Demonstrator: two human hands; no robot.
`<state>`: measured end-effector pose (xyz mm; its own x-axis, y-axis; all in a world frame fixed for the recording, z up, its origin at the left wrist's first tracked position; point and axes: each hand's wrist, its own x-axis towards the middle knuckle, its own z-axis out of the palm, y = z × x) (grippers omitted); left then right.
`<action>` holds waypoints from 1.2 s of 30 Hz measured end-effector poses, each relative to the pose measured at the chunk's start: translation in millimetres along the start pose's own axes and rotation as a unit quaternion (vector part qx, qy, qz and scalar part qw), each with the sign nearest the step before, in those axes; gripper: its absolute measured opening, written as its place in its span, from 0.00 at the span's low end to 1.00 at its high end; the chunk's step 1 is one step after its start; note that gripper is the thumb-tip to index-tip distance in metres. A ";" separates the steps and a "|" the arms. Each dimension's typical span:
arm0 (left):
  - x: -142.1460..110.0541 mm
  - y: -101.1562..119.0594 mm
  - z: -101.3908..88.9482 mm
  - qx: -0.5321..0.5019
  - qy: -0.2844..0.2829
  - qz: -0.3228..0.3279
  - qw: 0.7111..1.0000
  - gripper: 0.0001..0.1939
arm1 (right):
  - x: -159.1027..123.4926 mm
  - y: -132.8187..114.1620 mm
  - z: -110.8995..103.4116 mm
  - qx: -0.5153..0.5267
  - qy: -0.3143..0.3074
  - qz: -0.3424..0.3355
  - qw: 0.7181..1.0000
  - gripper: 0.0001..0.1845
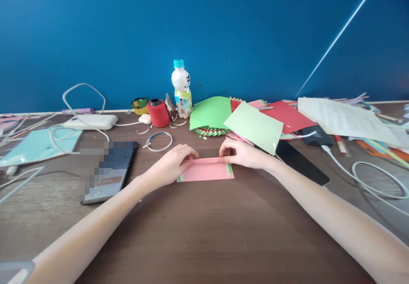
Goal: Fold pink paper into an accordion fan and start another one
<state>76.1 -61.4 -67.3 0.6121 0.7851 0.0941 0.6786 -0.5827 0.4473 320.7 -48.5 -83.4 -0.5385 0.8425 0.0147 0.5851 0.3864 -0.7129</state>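
A sheet of pink paper [206, 172] with green strips along its two short sides lies on the dark wooden table. Its far edge is folded over into a narrow band. My left hand [174, 162] pinches that fold at the left end, thumb and fingers closed on the paper. At the right end of the same fold, my right hand [239, 154] grips it between thumb and curled fingers. Close behind the hands are a light green sheet [255, 126] and a bright green sheet [211, 112], the latter resting on pleated red and green paper [211, 131].
A tablet [111, 173] lies left of my left arm. Behind are a roll of clear tape [159, 141], a red thread spool [159, 113] and a bottle [182, 90]. On the right lie a black phone [300, 162], a red sheet [289, 117] and a white cable [377, 186].
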 end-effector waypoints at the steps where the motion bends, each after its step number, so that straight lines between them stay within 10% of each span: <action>1: 0.2 1.0 -0.6 0.011 0.014 0.009 1.000 0.09 | -0.3 -1.6 -0.6 0.010 0.010 -0.006 1.000 0.06; 14: -1.3 2.7 -2.9 0.039 0.163 0.003 0.986 0.07 | -4.9 -18.3 -0.1 -0.131 0.218 -0.252 0.934 0.08; 24: -0.6 -1.6 4.4 0.058 -0.005 0.004 0.998 0.03 | -1.5 -5.7 1.5 -0.117 -0.027 -0.101 0.988 0.04; 36: 5.3 -8.3 5.9 -0.015 0.016 -0.047 0.999 0.05 | 2.7 0.3 2.4 -0.005 -0.012 0.013 1.000 0.06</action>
<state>76.2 -53.6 -75.8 0.5332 0.8423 0.0791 0.7190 -0.5005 0.4822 317.9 -47.0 -85.3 -0.5377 0.8429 -0.0216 0.6055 0.3682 -0.7055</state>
